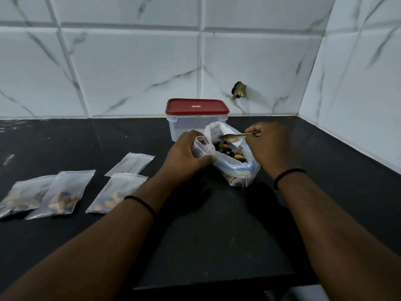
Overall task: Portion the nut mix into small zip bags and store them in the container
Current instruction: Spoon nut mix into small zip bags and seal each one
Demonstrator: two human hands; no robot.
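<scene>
My left hand (188,157) grips a small clear zip bag (201,148) with its mouth held open, right beside the large bag of nut mix (233,157). My right hand (269,146) pinches the handle of a metal spoon (233,137), whose bowl hangs over the large bag's open mouth. Behind them stands a clear plastic container (186,127) with its red lid (196,107) on. Three small bags with nuts in them (63,195) lie flat on the counter to the left, and one small empty bag (130,164) lies behind them.
The black counter (217,224) meets a white marble-tile wall at the back and at the right corner. A dark hole in the tile (238,90) sits above the container. The counter's front edge runs at the bottom of the view.
</scene>
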